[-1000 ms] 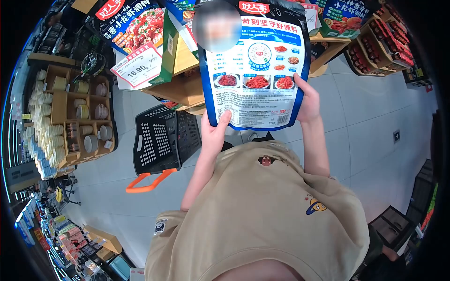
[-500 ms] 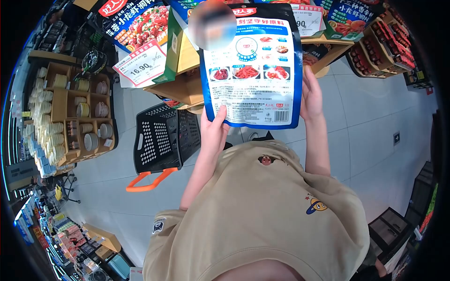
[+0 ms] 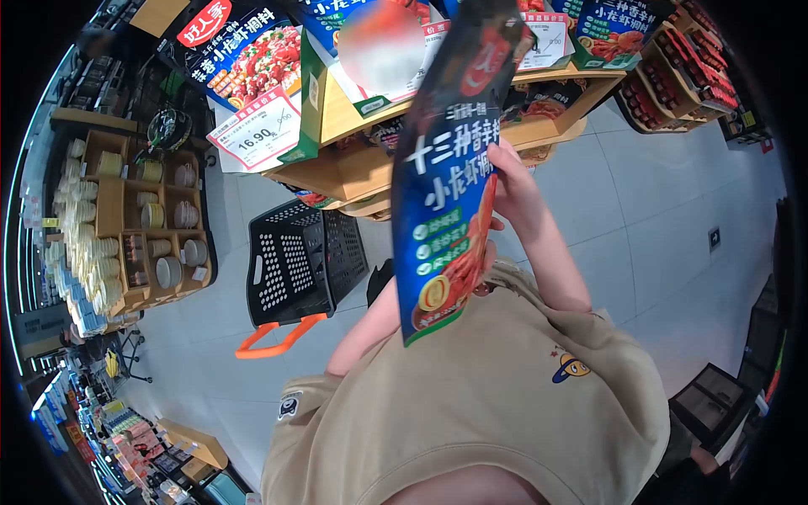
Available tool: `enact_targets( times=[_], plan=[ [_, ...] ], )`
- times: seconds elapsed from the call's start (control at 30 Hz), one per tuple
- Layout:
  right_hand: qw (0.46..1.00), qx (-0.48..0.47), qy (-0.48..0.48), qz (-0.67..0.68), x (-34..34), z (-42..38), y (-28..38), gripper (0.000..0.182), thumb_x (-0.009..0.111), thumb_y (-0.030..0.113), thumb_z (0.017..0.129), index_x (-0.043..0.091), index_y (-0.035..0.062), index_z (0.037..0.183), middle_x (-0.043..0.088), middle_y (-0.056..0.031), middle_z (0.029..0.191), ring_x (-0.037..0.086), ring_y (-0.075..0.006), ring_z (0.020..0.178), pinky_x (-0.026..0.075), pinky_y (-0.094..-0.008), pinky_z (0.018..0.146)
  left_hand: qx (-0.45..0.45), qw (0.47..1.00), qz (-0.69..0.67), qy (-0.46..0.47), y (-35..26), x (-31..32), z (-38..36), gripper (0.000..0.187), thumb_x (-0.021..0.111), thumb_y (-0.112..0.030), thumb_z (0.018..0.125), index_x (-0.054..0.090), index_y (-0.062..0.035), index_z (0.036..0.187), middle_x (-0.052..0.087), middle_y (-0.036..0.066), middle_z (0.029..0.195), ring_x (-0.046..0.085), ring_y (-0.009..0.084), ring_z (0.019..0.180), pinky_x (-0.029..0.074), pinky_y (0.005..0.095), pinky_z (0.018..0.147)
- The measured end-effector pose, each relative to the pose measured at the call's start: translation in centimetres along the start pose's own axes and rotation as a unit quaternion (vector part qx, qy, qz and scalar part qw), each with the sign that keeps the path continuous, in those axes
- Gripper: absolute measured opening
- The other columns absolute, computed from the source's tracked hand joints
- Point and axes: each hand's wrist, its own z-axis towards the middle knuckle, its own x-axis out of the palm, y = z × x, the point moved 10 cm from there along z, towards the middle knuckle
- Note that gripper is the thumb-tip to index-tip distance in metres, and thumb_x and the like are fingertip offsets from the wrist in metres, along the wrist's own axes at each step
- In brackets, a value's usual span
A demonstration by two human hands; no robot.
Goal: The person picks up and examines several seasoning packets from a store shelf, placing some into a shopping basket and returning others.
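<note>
A dark blue and black crayfish seasoning pouch [image 3: 446, 202] is held upright in front of my chest, turned at an angle with its printed front showing. My right hand [image 3: 515, 189] is closed on the pouch's right edge, thumb over the front. My left forearm [image 3: 362, 338] runs behind the lower part of the pouch. That hand is mostly hidden there, so its grip does not show. Beyond the pouch, similar seasoning pouches [image 3: 244, 55] stand in a display above a price card [image 3: 255, 133] reading 16.90.
A black shopping basket [image 3: 290, 261] with an orange handle [image 3: 280, 337] stands on the tiled floor [image 3: 606, 219] to my left. Wooden display shelving [image 3: 337, 172] is directly ahead. Shelves of bowls [image 3: 109, 278] stand at left, and another stocked rack [image 3: 673, 84] at far right.
The pouch has been turned from its back to its front and now slants, lower and closer to me. My left hand has gone from its lower left corner to behind it.
</note>
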Motion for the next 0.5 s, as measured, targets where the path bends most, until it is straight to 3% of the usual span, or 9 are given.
enact_targets(
  times=[0.07,0.13,0.23,0.3,0.33,0.5],
  plan=[
    [1.000,-0.016,-0.027,-0.004,0.6,0.2,0.7,0.028,0.046,0.014,0.081,0.043,-0.0004,0.105,0.054,-0.0094,0.098,0.055,-0.0123,0.084,0.045,-0.0259,0.073,0.028,0.999,0.019,-0.004,-0.1,-0.6,-0.5,0.050,0.038,-0.038,0.083,0.033,-0.0024,0.118,0.050,0.010,0.106,0.052,0.0203,0.091,0.044,0.0336,0.077],
    [0.997,-0.039,-0.072,-0.003,0.6,0.0,1.7,0.019,0.049,0.007,0.079,0.049,-0.0002,0.097,0.058,-0.0080,0.089,0.057,-0.0124,0.077,0.045,-0.0252,0.071,0.093,0.990,0.076,-0.072,-1.2,-2.7,-1.1,0.052,0.038,-0.040,0.083,0.033,-0.0029,0.118,0.048,0.010,0.109,0.050,0.0212,0.095,0.042,0.0351,0.080],
    [0.987,-0.064,-0.135,-0.050,-0.8,-0.6,2.9,0.020,0.050,0.007,0.078,0.049,0.0003,0.098,0.058,-0.0079,0.090,0.057,-0.0120,0.078,0.045,-0.0255,0.071,0.202,0.932,0.218,-0.208,-4.0,-5.6,-2.5,0.054,0.036,-0.043,0.082,0.032,-0.0036,0.119,0.045,0.011,0.113,0.047,0.0224,0.101,0.040,0.0373,0.084],
    [0.977,-0.078,-0.190,-0.054,-2.8,-0.7,3.3,0.020,0.052,0.006,0.078,0.050,0.0006,0.097,0.058,-0.0081,0.091,0.057,-0.0125,0.079,0.046,-0.0260,0.070,0.240,0.910,0.237,-0.242,-5.6,-6.5,-3.1,0.056,0.035,-0.045,0.082,0.032,-0.0040,0.120,0.043,0.012,0.116,0.045,0.0232,0.104,0.038,0.0387,0.086],
    [0.973,-0.082,-0.208,-0.059,-3.4,-0.8,3.5,0.020,0.053,0.006,0.078,0.050,0.0004,0.097,0.058,-0.0081,0.090,0.057,-0.0126,0.079,0.046,-0.0262,0.070,0.237,0.940,0.161,-0.186,-6.1,-6.2,-2.8,0.060,0.033,-0.049,0.081,0.029,-0.0055,0.123,0.032,0.012,0.126,0.033,0.0252,0.115,0.030,0.0422,0.094],
    [0.963,-0.083,-0.245,-0.072,-4.9,-1.1,3.3,0.021,0.054,0.006,0.077,0.049,-0.0001,0.097,0.057,-0.0083,0.091,0.056,-0.0132,0.080,0.046,-0.0266,0.070,0.232,0.945,0.146,-0.176,-6.5,-5.5,-3.3,0.073,0.039,-0.055,0.075,0.021,-0.0068,0.127,0.024,0.011,0.130,0.028,0.0276,0.118,0.028,0.0422,0.095]
  ],
)
